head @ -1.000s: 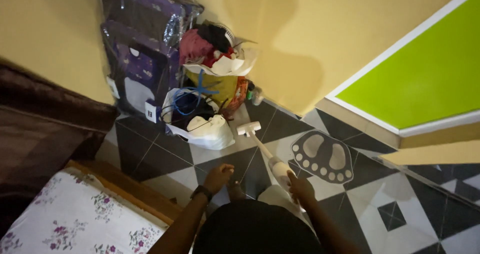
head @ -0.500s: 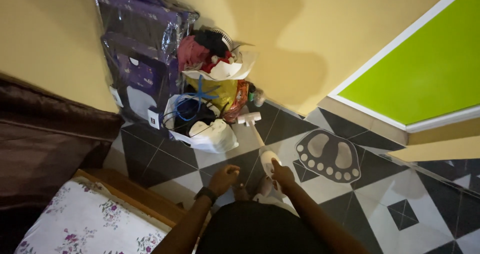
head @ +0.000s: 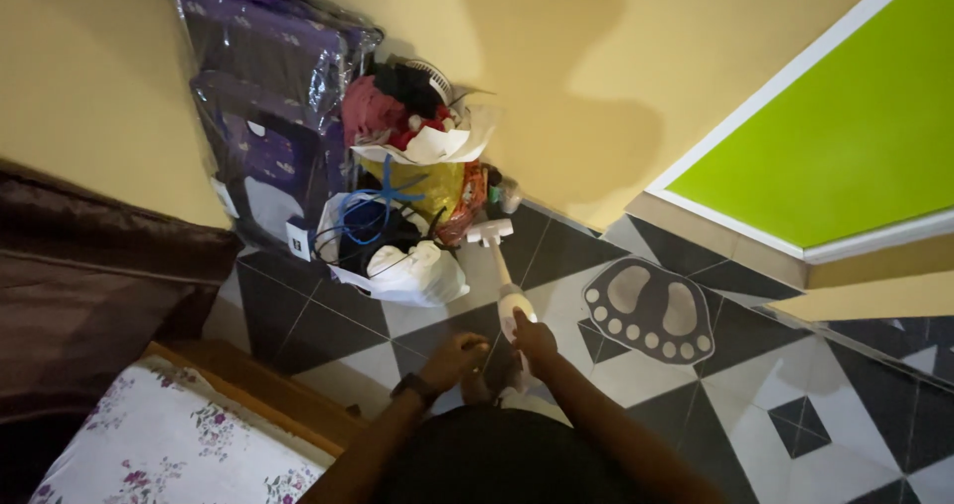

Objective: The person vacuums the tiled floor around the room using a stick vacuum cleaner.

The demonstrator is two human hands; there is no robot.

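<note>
Beyond right grip (head: 534, 339), white vacuum (head: 500, 265).

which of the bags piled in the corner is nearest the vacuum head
The white bag lying on the floor at the front of the pile, just left of the vacuum head. The yellow bag and purple wrapped packages sit further back.

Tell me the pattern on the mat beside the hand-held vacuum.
In the head view, the grey mat shows two pale footprints with toe dots, lying on the black-and-white tiled floor.

A slim white stick vacuum (head: 505, 287) slants across the black-and-white tiled floor, its handle end low. Its small nozzle head (head: 489, 233) points toward eleven o'clock, near the wall.
</note>
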